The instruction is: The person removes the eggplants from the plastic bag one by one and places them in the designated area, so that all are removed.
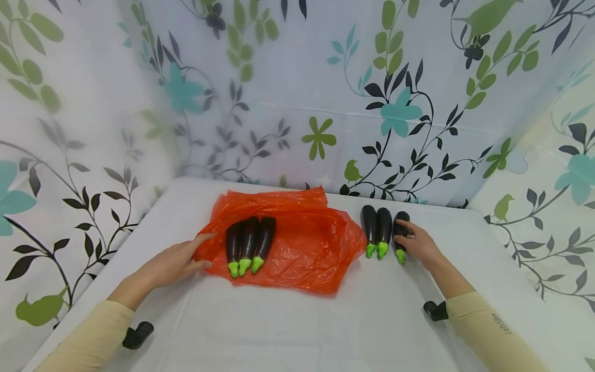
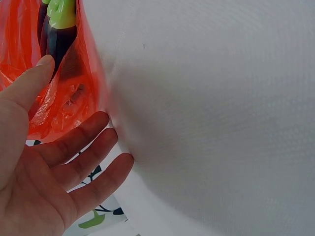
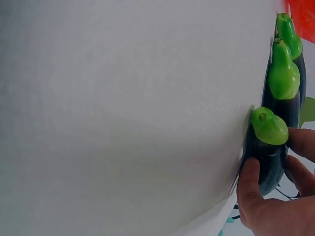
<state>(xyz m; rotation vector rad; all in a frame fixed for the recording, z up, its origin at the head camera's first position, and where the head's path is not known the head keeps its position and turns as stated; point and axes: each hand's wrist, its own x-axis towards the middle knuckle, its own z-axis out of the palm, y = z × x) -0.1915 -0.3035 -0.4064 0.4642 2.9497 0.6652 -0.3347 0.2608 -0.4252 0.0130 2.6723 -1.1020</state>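
Note:
An orange-red plastic bag (image 1: 302,263) lies spread on the white table, its mouth facing the person. Three dark eggplants (image 1: 249,243) with green stems rest side by side on its left part. At the bag's left edge is my left hand (image 1: 172,262), fingers spread and relaxed; the left wrist view shows nothing in its palm. To the right of the bag, two more eggplants (image 1: 383,230) lie parallel. Just beyond them, my right hand (image 1: 420,245) grips a third eggplant (image 3: 271,162) between thumb and fingers, its green stem end pointing toward the person.
The white table (image 1: 260,330) carries the bag and all the eggplants. A curtain (image 1: 288,93) with leaf, flower and bird prints hangs behind and on both sides. Black wrist devices (image 1: 138,336) show beside both beige sleeves (image 1: 492,325).

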